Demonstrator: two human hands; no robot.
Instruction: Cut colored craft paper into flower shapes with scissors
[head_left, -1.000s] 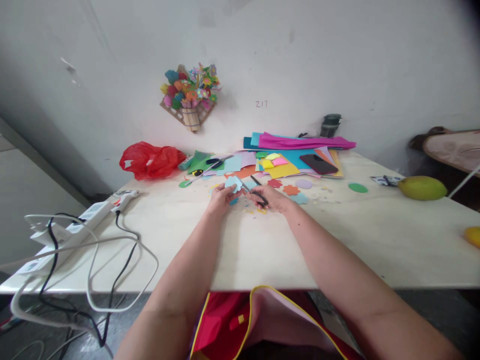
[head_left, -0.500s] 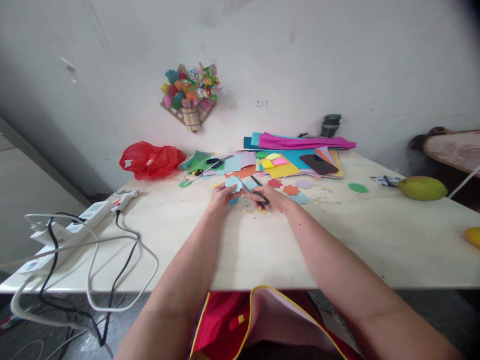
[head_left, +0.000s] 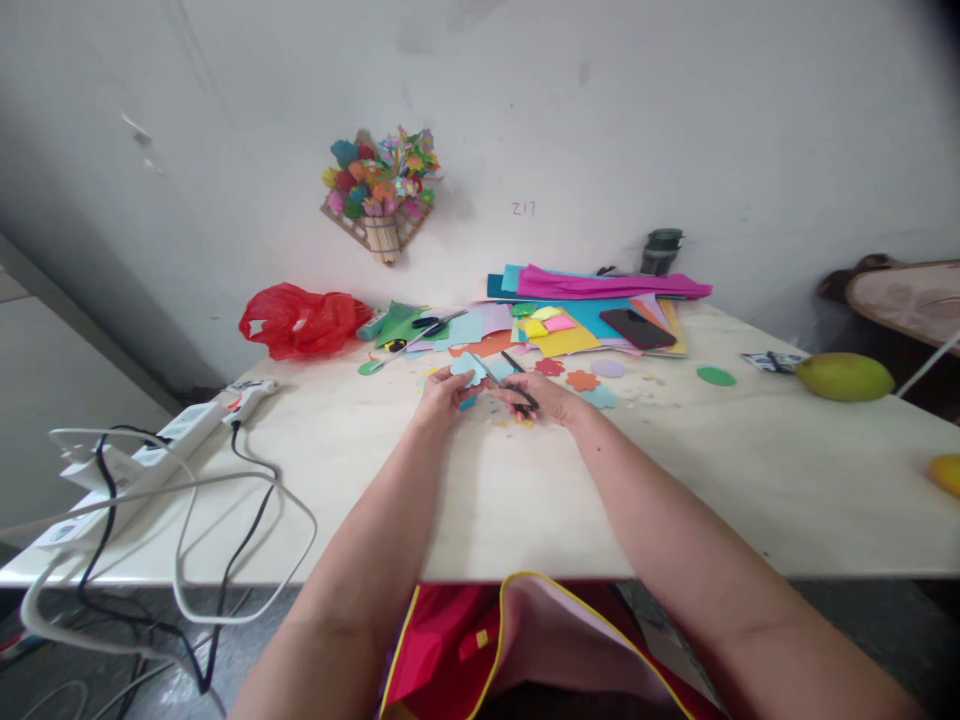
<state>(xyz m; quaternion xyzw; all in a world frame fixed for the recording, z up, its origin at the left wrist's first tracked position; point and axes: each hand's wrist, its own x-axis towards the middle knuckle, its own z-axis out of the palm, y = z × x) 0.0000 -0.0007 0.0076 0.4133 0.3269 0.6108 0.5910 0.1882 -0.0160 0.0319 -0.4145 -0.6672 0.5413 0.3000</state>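
Pinched in my left hand (head_left: 444,394) is a light blue paper flower (head_left: 469,369) with scalloped edges. My right hand (head_left: 546,397) is closed round the dark handles of a pair of scissors (head_left: 521,393), whose blades point left at the flower's right edge. Small paper scraps (head_left: 517,423) lie on the table below the hands. Just beyond and to the right are a red paper flower (head_left: 550,368), an orange paper flower (head_left: 583,380) and a lilac paper oval (head_left: 607,368).
A power strip (head_left: 169,440) with loose cables fills the left side. Behind lie a red plastic bag (head_left: 304,320), a second pair of scissors (head_left: 439,323), coloured sheets (head_left: 570,340) and a phone (head_left: 637,328). A green-yellow fruit (head_left: 845,376) is at the right.
The hands have barely moved. The scissors in my right hand have shifted slightly at the flower's edge, and their handles look closer together.
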